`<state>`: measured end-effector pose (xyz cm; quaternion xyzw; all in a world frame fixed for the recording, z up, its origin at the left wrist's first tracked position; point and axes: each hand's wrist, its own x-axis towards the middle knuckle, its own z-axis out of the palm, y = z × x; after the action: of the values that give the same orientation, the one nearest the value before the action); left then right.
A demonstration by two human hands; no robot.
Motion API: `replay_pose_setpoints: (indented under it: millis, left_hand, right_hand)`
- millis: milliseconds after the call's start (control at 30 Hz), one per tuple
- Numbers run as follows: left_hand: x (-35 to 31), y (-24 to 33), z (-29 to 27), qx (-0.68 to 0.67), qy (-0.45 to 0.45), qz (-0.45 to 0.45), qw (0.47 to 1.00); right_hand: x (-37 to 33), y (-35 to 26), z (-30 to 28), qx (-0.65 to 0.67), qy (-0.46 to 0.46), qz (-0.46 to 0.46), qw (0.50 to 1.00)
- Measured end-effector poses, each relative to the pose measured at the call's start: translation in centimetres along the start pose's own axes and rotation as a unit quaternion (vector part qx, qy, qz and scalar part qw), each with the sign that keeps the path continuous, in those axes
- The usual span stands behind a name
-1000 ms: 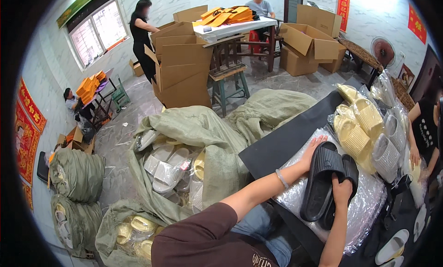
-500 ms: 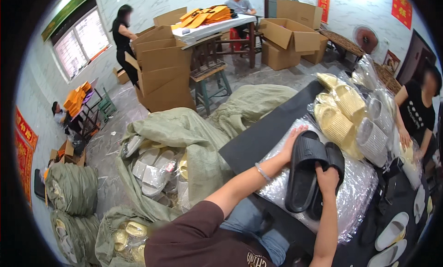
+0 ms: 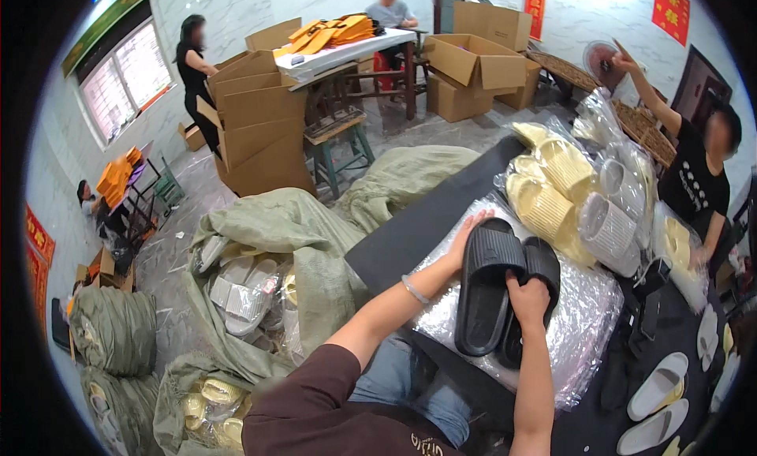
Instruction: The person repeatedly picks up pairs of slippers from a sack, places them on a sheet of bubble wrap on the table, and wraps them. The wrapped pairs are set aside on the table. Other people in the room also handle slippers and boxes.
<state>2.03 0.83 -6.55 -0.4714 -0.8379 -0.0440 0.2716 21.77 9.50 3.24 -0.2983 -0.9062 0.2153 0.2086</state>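
Head view: we see the right hand (image 3: 530,300) curled around the black slippers (image 3: 481,306), over clear plastic bags (image 3: 582,338) at near right; the left hand (image 3: 460,247) lies against their left edge, partly hidden, so we can't tell how open; yellow slippers (image 3: 540,207) sit beyond.

Orange items (image 3: 335,31) lie piled on a white-topped table (image 3: 337,56) near a tall cardboard box (image 3: 264,140).
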Motion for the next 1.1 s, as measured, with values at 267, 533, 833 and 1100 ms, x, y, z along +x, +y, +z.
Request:
replay_pose_setpoints:
  millis: [267,533,833,1100]
  left_hand:
    - [0.9,0.2,-2.4,-0.182,-0.104,-0.046,0.977]
    - [1.2,0.5,-3.9,-0.240,-0.116,-0.034,0.963]
    - [0.9,1.4,-4.9,-0.173,-0.070,-0.065,0.980]
    - [1.1,1.7,-7.2,-0.202,-0.094,-0.084,0.971]
  right_hand:
    - [-0.1,0.3,0.1,-0.005,0.046,-0.025,0.999]
    - [-0.1,1.5,0.5,-0.032,0.017,0.004,0.999]
    - [-1.7,0.8,-2.3,-0.086,0.017,0.049,0.995]
    - [-3.5,5.4,-5.1,-0.137,0.081,0.112,0.981]
